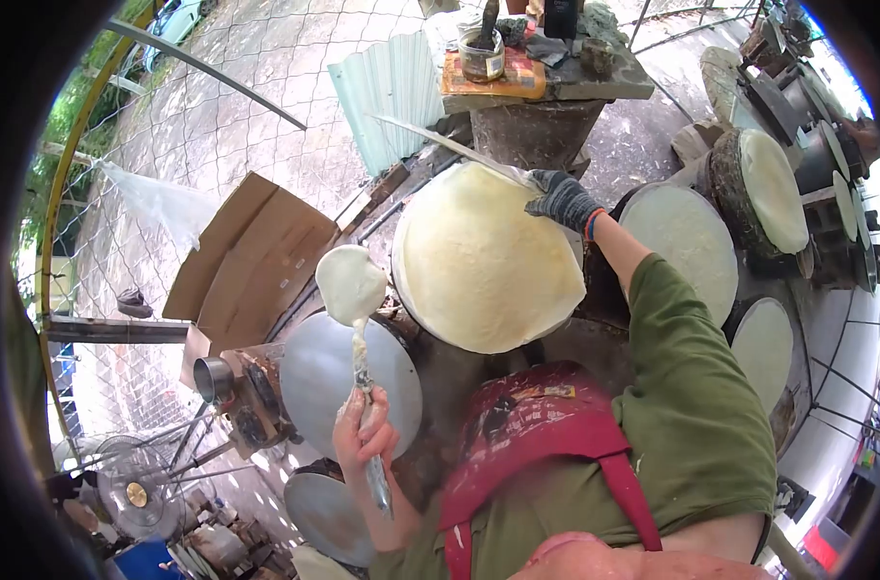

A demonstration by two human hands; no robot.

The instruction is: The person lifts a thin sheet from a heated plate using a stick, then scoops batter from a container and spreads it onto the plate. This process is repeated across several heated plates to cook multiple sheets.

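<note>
My left hand [365,432], bare, grips the handle of a long spatula [363,362] that carries a lump of white batter [350,282] at its tip, held above a bare grey round plate [348,372]. My right hand [561,198], in a dark knit glove, holds a long thin blade [450,145] at the far edge of a big round plate covered by a pale cream sheet [479,261]. The blade's tip points away to the left.
More round plates with pale sheets stand to the right [687,242], [774,188], [764,343]. Another grey plate [329,517] is near my left. Cardboard [256,251], a corrugated sheet [392,92], a jar [481,53] on a stand, a fan [131,488] and a wire fence surround the spot.
</note>
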